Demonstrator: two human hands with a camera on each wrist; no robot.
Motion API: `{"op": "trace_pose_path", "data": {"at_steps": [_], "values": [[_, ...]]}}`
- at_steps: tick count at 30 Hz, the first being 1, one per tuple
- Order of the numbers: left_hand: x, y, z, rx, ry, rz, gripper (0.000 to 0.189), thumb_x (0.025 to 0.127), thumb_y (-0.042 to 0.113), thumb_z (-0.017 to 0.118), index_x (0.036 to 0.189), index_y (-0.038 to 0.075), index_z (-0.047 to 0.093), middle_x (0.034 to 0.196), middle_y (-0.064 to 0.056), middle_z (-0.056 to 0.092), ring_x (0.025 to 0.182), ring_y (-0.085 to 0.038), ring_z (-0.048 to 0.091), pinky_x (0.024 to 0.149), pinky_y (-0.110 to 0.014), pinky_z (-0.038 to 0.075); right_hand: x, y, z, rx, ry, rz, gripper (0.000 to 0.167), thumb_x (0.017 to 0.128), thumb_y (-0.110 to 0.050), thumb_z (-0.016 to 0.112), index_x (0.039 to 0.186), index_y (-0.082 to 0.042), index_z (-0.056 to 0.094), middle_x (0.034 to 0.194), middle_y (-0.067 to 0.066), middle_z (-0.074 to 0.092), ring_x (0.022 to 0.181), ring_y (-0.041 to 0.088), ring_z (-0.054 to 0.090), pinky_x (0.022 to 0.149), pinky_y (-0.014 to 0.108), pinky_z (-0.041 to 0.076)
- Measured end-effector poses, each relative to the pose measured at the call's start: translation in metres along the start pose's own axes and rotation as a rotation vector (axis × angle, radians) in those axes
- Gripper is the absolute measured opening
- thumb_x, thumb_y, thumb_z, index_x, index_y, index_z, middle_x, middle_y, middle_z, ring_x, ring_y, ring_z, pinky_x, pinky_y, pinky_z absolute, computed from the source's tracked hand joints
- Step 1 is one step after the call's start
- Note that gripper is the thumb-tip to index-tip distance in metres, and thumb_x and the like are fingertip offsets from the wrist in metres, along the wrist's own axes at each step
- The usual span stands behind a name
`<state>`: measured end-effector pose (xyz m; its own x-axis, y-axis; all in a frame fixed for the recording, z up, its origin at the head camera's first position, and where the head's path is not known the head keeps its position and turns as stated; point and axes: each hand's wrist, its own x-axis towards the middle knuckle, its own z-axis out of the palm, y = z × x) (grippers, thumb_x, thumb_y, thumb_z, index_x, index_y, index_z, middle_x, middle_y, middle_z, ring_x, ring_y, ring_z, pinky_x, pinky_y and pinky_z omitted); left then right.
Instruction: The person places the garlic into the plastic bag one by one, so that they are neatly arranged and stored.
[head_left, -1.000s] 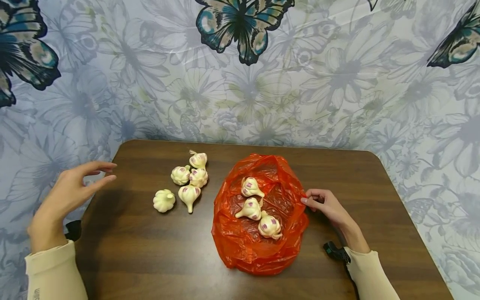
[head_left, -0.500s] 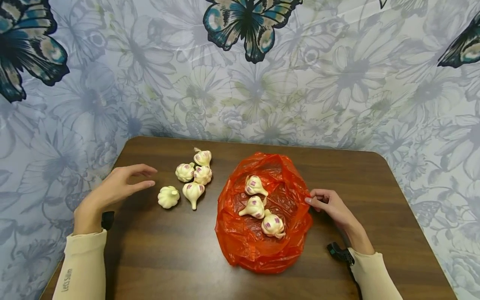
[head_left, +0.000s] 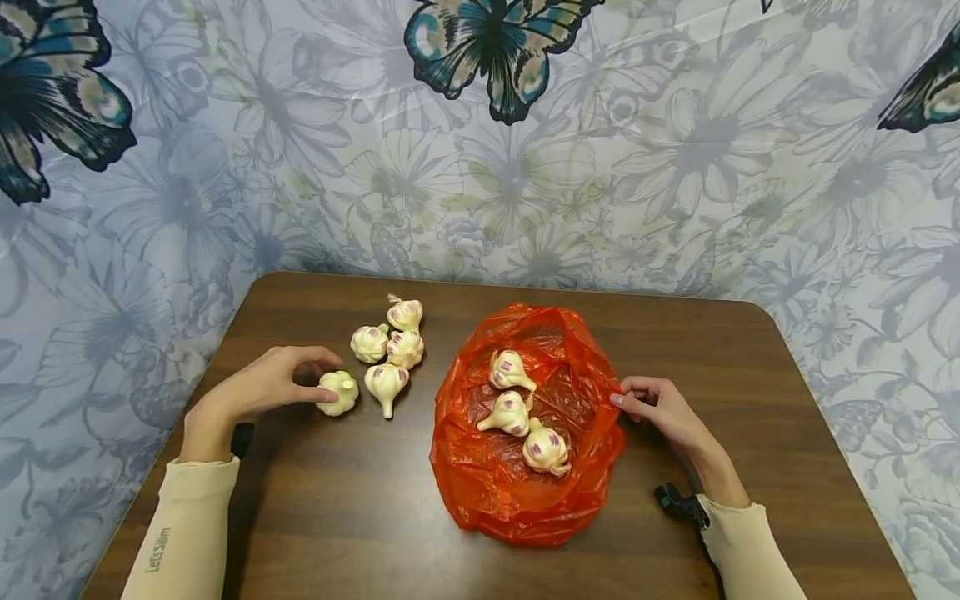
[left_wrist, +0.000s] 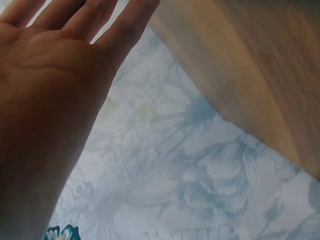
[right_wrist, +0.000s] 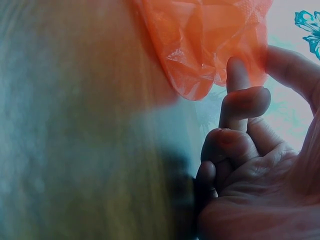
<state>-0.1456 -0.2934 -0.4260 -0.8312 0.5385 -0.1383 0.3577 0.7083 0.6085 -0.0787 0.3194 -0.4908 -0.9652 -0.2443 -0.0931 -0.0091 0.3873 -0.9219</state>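
Note:
In the head view, my left hand [head_left: 266,385] has its thumb and fingers about the nearest-left white garlic bulb [head_left: 340,393], which rests on the table. The left wrist view shows only the palm and part of the fingers, without the bulb. My right hand [head_left: 666,410] pinches the right rim of a red plastic bag [head_left: 517,508] between thumb and fingers, and the right wrist view shows that bag edge [right_wrist: 200,60] in the fingers. Three garlic bulbs lie in the opened bag, one of them at its front [head_left: 546,448].
Several more garlic bulbs [head_left: 387,385] lie in a cluster just right of my left hand. Everything stands on a brown wooden table [head_left: 345,517] with rounded far corners. Behind it hangs a butterfly-and-flower patterned cloth [head_left: 525,192].
My left hand has come in from beyond the table's left side, moving right and down to the nearest-left garlic bulb. The right hand keeps its pinch on the bag rim. The head view has shifted slightly.

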Motion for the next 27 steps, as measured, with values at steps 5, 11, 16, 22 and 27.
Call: {"op": "trace_pose_path", "data": {"at_steps": [5,11,16,22,27], "values": [[0.005,0.001,0.004,0.020,-0.010,0.017,0.054,0.085,0.038,0.089,0.130,0.013,0.072,0.116,0.001,0.075,0.099,-0.017,0.068,0.086,-0.042,0.056,0.000,-0.002,0.000,0.001,-0.006,-0.020,0.016,0.104,-0.016,0.067,0.094,-0.004,0.067,0.071,0.004,0.053,0.064,0.029,0.045,0.056,0.034,0.036],[0.010,0.003,0.009,0.022,-0.014,0.036,0.055,0.085,0.034,0.090,0.132,0.012,0.071,0.114,0.002,0.074,0.098,-0.016,0.067,0.086,-0.039,0.056,-0.001,-0.003,0.000,0.006,-0.011,-0.036,0.016,0.104,-0.015,0.067,0.094,-0.003,0.067,0.071,0.007,0.052,0.064,0.030,0.045,0.056,0.035,0.035],[0.011,0.004,0.011,0.019,-0.013,0.041,0.054,0.084,0.033,0.090,0.131,0.012,0.071,0.113,0.003,0.074,0.098,-0.015,0.066,0.085,-0.039,0.056,-0.001,-0.001,-0.001,0.005,-0.003,-0.027,0.016,0.104,-0.015,0.067,0.093,-0.003,0.067,0.071,0.003,0.052,0.064,0.029,0.045,0.056,0.035,0.035],[0.010,0.005,0.011,0.027,-0.005,0.048,0.050,0.084,0.033,0.091,0.126,0.012,0.072,0.112,0.002,0.074,0.098,-0.015,0.066,0.085,-0.041,0.056,-0.001,-0.002,0.000,0.009,-0.013,-0.041,0.015,0.104,-0.013,0.065,0.094,-0.003,0.067,0.071,0.005,0.052,0.063,0.029,0.045,0.055,0.036,0.035],[0.011,0.004,0.012,0.053,0.015,0.051,0.046,0.082,0.032,0.092,0.120,0.016,0.072,0.108,0.004,0.073,0.095,-0.014,0.064,0.085,-0.040,0.054,-0.001,-0.003,0.000,0.008,-0.014,-0.039,0.015,0.104,-0.014,0.065,0.094,-0.002,0.067,0.071,0.005,0.053,0.064,0.029,0.046,0.055,0.036,0.034]]}}
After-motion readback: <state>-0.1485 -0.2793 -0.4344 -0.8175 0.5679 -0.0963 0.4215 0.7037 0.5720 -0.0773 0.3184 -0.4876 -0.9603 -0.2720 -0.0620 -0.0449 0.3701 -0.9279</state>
